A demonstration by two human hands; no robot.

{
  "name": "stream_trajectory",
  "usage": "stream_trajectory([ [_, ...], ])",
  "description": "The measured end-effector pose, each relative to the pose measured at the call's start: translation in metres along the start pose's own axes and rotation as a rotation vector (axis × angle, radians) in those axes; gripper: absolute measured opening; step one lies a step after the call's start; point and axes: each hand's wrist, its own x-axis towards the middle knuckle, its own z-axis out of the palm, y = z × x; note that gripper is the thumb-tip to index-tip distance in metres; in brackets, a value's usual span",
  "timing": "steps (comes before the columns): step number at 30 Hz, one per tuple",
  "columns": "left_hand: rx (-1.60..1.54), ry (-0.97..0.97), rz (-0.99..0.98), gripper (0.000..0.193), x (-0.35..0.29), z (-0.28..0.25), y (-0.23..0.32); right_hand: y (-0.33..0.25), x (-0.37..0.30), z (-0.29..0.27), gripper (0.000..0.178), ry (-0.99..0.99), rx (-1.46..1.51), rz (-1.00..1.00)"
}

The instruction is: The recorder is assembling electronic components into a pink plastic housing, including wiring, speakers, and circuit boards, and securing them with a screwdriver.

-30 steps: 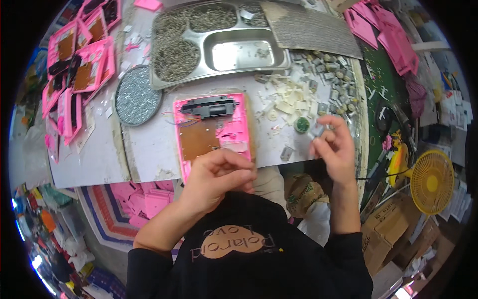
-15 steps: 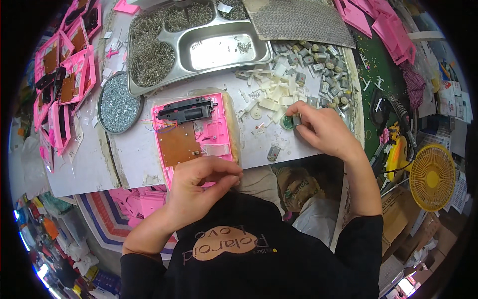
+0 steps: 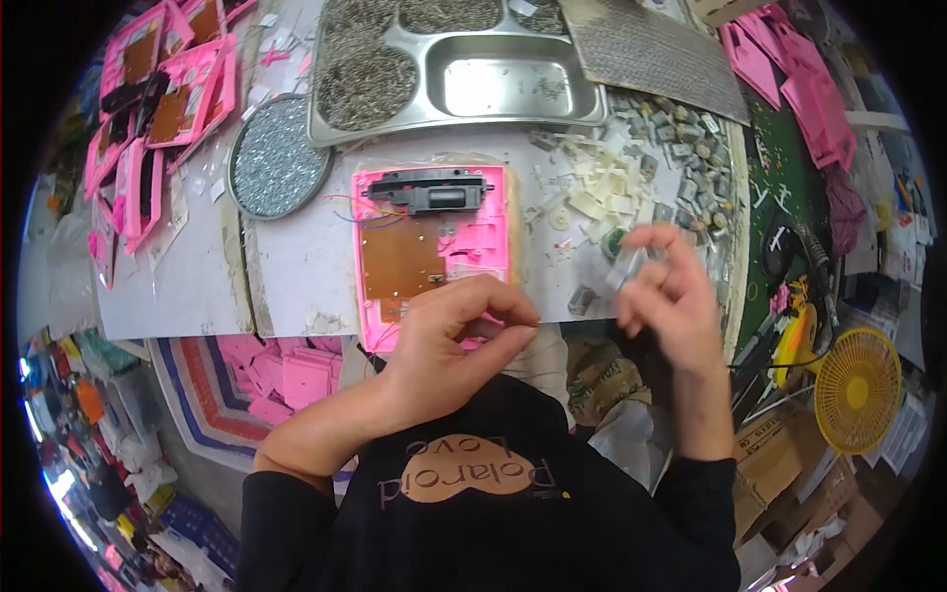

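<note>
In front of me a pink plastic case half [image 3: 483, 235] lies on the table's front edge. Set in it are a brown circuit board [image 3: 402, 259], a black mechanism [image 3: 426, 194] and thin coloured wires. Over its lower right part hangs my left hand [image 3: 449, 335], thumb and fingers pinched; whatever is between them is too small to make out. My right hand [image 3: 673, 306] is blurred, its fingertips closed on a small grey motor [image 3: 625, 268]. Below that, another small motor [image 3: 581, 299] lies by the edge. A green round piece [image 3: 613, 241] sits just behind the right fingers.
A steel tray [image 3: 419, 113] with springs stands at the back. Left of the case is a round dish [image 3: 281, 158] of screws. White plastic parts [image 3: 602, 187] and loose motors [image 3: 681, 138] are heaped at right. Pink cases [image 3: 192, 94] pile up far left; a yellow fan [image 3: 856, 392] stands right.
My right hand has lifted a small motor off the table and drawn it toward me. The view has shifted, moving the table rightward in the picture. My left hand keeps its pinch over the case.
</note>
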Motion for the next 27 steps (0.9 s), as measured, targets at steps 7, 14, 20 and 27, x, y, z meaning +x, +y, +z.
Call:
stream_trajectory([
  [7,-0.061,0.006,0.041,0.033,-0.001,0.001,-0.003,0.021,-0.006,0.05,0.043,-0.269,0.503,0.104],
  [14,-0.096,0.005,0.046,0.032,-0.003,0.002,-0.007,0.024,0.001,0.052,0.042,-0.293,0.46,0.099],
  [20,-0.104,0.021,0.064,0.031,-0.006,-0.001,-0.007,0.023,-0.005,0.054,0.043,-0.269,0.412,0.051],
  [27,-0.065,0.028,0.084,0.031,-0.005,-0.002,-0.007,0.018,-0.004,0.061,0.045,-0.23,0.385,0.073],
])
